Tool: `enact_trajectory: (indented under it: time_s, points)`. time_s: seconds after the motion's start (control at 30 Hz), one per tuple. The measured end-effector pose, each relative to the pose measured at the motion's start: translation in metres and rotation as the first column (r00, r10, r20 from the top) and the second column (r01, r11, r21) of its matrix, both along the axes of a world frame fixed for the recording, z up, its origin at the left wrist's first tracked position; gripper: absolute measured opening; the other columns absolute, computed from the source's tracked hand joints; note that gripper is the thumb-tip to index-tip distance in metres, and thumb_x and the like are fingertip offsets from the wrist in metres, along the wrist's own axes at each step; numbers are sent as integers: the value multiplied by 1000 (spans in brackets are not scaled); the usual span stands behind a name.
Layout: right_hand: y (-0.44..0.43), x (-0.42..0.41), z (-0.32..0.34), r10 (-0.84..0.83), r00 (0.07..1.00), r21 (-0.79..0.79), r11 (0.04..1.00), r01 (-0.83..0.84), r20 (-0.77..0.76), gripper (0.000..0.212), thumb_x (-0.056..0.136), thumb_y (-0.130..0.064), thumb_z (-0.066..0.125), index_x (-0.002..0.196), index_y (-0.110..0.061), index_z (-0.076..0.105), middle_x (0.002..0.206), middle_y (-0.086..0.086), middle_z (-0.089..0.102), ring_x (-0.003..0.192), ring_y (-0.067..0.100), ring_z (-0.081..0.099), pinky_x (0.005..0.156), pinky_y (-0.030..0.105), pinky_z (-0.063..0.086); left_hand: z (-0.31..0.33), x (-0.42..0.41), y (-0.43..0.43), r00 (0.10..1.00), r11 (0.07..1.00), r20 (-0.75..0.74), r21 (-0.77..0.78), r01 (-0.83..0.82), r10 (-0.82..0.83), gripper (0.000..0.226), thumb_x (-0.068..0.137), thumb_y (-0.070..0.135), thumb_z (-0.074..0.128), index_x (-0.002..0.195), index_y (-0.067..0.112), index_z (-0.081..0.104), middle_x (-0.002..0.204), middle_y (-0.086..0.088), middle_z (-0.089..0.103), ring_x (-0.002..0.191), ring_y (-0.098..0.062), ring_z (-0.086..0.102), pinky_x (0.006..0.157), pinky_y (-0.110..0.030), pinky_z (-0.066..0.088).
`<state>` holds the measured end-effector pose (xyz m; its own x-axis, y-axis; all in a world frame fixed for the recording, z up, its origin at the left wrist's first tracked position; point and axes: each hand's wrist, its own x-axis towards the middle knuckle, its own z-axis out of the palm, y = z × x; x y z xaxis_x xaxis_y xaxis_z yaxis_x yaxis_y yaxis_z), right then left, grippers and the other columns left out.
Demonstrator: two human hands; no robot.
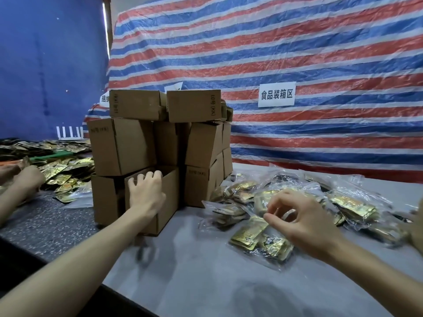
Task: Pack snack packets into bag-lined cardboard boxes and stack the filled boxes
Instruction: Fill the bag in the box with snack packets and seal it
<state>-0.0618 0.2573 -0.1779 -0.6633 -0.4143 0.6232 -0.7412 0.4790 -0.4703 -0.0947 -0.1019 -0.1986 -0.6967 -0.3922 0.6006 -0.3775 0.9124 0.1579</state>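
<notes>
A small brown cardboard box [168, 197] stands at the foot of a stack of cardboard boxes [137, 143] on the grey table [194, 282]. My left hand [146, 193] grips its near top edge, fingers curled over the rim. What the box holds is hidden. My right hand [297, 218] hovers with fingers spread and nothing in it, just above clear bags of gold snack packets [258, 236]. More bagged packets [352, 204] lie to the right.
Another person's hand [27, 179] works at the left among loose gold packets [61, 172] on a dark speckled surface. A striped tarp [297, 53] with a white sign [276, 94] hangs close behind the table. The table's near left edge drops to darkness.
</notes>
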Motion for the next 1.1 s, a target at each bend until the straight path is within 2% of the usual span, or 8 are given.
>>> enact_trajectory:
  time_s: [0.1,0.27,0.43,0.63,0.73,0.87,1.0,1.1]
  points:
    - [1,-2,0,4,1000,-16,1000,-4,21,17,84,-17,80,73,-23,68,83,-7,67,74,10,66,67,34,58,3,5,12,987,996,-147,46,77,-69,34,88,7,54,121,13,61,117,-7,66,115,-33,55,109,-46,30]
    - [2,-2,1,-23,999,-40,999,24,30,17,84,-18,80,73,-23,68,83,-9,67,74,8,66,66,26,55,15,27,49,924,967,-288,-25,253,-249,23,89,14,62,111,12,65,106,-7,70,102,-33,62,99,-45,38]
    - [6,5,0,-35,999,-30,999,35,21,15,85,-19,80,74,-22,69,84,-9,67,75,6,66,66,22,53,18,56,99,879,919,-273,-76,386,-392,20,90,17,61,110,17,63,103,-2,66,96,-26,61,90,-41,42]
    - [20,15,-4,-46,998,-12,999,47,31,18,83,-16,79,71,-18,67,80,-6,65,71,10,64,68,32,55,9,71,140,848,879,-234,-159,449,-475,18,90,21,61,108,21,63,100,1,62,94,-23,58,86,-38,40]
    - [32,17,-4,-63,996,-17,998,64,59,17,84,-16,78,71,-19,67,81,-5,65,71,10,66,68,36,56,10,71,147,855,885,-228,-151,441,-465,17,93,20,59,109,20,63,101,0,61,94,-24,56,87,-40,41]
    - [46,17,-6,-105,993,-21,994,107,60,17,83,-16,80,71,-21,68,80,-4,66,71,12,67,72,43,56,12,71,157,851,882,-232,-135,452,-472,10,91,15,61,101,18,64,97,-2,59,91,-26,55,85,-42,41]
    - [58,14,-11,-136,987,-35,990,139,87,16,83,-18,80,72,-22,69,79,-6,66,71,11,66,70,37,55,8,77,169,818,852,-239,-142,504,-523,9,86,12,67,93,17,64,92,-2,60,86,-26,57,81,-42,42]
    - [64,14,-16,-138,986,-57,988,144,98,16,83,-16,80,72,-21,70,77,-7,67,66,8,63,62,21,47,1,88,181,766,806,-252,-182,563,-591,14,78,9,72,84,17,63,84,0,59,76,-25,57,72,-43,46]
